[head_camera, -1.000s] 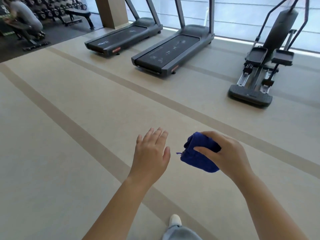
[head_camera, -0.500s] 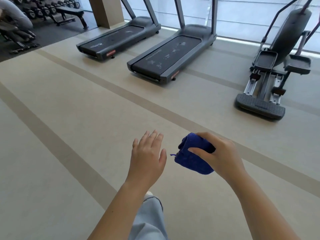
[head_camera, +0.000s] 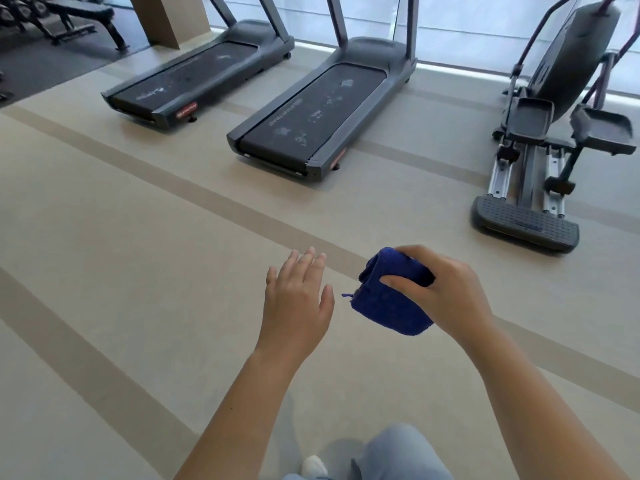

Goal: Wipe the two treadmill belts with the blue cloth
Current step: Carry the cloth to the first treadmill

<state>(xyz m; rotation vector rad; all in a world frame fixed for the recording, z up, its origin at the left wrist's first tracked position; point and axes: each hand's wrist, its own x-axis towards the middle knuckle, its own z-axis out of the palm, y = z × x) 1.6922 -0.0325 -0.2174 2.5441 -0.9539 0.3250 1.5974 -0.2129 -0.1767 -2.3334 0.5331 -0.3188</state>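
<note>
The two treadmills, near [head_camera: 313, 114] and far [head_camera: 195, 76], loom closer than a moment ago, their marked belts unwiped, so the walk-up nears its end, while the right hand [head_camera: 446, 296] grips the folded cloth [head_camera: 391, 306] and the left hand [head_camera: 298, 303] hovers spread, empty.

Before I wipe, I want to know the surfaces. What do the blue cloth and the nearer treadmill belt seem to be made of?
Blue cloth: probably terry or microfibre, matte; its surface looks nubby and it folds softly in the right hand.
Nearer treadmill belt: likely rubber or a similar synthetic, matte black, showing pale smudges and printed lettering.
</note>
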